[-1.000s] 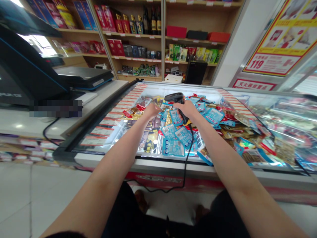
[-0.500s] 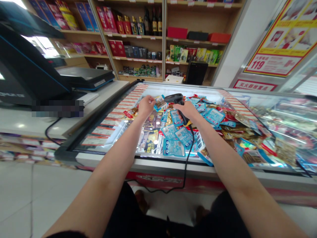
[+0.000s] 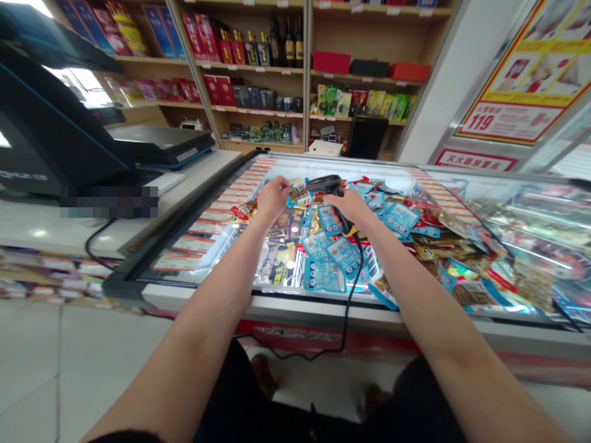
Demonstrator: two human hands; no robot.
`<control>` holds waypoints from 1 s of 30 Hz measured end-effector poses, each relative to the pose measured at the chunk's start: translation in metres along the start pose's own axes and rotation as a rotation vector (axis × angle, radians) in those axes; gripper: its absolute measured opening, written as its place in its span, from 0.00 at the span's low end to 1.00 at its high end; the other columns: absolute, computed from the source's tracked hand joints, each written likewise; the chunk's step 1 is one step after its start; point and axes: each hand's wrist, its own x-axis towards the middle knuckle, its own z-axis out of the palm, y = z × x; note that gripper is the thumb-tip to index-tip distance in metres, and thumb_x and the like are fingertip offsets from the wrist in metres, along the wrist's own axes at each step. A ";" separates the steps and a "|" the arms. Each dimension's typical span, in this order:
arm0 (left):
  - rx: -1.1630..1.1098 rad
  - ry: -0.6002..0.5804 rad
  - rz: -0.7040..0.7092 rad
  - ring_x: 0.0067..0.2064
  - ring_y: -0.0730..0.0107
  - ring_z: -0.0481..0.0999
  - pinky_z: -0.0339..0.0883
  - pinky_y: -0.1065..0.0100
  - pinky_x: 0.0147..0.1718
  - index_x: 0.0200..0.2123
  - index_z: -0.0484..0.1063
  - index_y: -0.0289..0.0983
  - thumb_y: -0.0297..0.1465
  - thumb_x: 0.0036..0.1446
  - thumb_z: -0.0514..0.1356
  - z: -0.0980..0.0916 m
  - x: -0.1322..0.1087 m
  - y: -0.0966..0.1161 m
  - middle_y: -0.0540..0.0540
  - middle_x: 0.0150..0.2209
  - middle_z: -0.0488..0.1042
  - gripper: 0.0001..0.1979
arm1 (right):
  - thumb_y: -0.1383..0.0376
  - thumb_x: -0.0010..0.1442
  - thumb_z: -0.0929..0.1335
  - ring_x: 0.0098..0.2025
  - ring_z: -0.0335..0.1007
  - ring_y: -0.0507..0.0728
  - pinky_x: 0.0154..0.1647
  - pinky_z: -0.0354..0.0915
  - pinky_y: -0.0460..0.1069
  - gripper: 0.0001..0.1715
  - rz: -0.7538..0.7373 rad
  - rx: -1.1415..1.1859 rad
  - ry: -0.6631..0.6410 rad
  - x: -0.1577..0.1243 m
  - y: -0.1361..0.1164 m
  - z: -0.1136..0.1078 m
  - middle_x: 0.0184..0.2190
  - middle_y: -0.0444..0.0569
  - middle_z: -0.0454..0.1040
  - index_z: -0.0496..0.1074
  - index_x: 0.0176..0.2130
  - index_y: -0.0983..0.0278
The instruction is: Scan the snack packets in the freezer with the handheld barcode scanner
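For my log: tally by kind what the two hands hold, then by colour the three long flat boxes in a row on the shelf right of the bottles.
Black handheld scanner, in the right hand: 1
Blue-edged packet, in the left hand: 1
Red box: 1
Black box: 1
Orange-red box: 1
Total: 5

Both bare forearms [image 3: 217,301] extend forward, angled inward. The left hand [image 3: 273,200] pinches; the right hand [image 3: 347,204] curls in a grip.

Blue, red and gold packets [image 3: 401,218] overlap loosely on the glass-topped case [image 3: 300,299].
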 end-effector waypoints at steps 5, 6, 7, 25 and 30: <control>-0.002 -0.003 0.000 0.47 0.57 0.77 0.65 0.62 0.51 0.37 0.76 0.41 0.29 0.61 0.61 0.000 -0.001 0.000 0.43 0.42 0.82 0.04 | 0.65 0.69 0.69 0.13 0.61 0.52 0.15 0.63 0.47 0.25 -0.015 -0.048 -0.011 -0.001 -0.001 0.000 0.13 0.45 0.67 0.65 0.21 0.61; 0.002 -0.004 0.002 0.47 0.57 0.77 0.65 0.62 0.51 0.37 0.76 0.41 0.29 0.61 0.61 0.000 0.000 -0.001 0.43 0.43 0.82 0.04 | 0.65 0.70 0.69 0.13 0.61 0.52 0.15 0.64 0.47 0.25 -0.016 -0.049 -0.012 -0.001 -0.001 0.000 0.13 0.45 0.68 0.65 0.21 0.61; 0.009 -0.005 0.003 0.47 0.57 0.78 0.65 0.62 0.51 0.37 0.76 0.41 0.29 0.61 0.61 0.001 0.000 -0.001 0.42 0.43 0.82 0.04 | 0.65 0.70 0.69 0.12 0.61 0.52 0.15 0.64 0.47 0.25 -0.015 -0.049 -0.011 -0.001 -0.001 0.000 0.13 0.45 0.68 0.65 0.21 0.61; 0.149 -0.011 0.035 0.47 0.59 0.78 0.67 0.63 0.48 0.42 0.78 0.42 0.30 0.64 0.59 0.002 0.001 -0.005 0.45 0.44 0.83 0.07 | 0.64 0.69 0.69 0.13 0.61 0.52 0.15 0.63 0.46 0.24 -0.023 -0.071 -0.030 0.002 0.001 -0.001 0.14 0.45 0.68 0.65 0.21 0.62; 0.153 -0.023 0.032 0.48 0.58 0.78 0.67 0.63 0.48 0.42 0.78 0.41 0.31 0.65 0.59 0.000 0.001 -0.003 0.44 0.45 0.83 0.07 | 0.64 0.69 0.69 0.13 0.61 0.52 0.14 0.63 0.47 0.23 -0.017 -0.067 -0.029 0.003 0.002 -0.001 0.14 0.46 0.69 0.67 0.22 0.62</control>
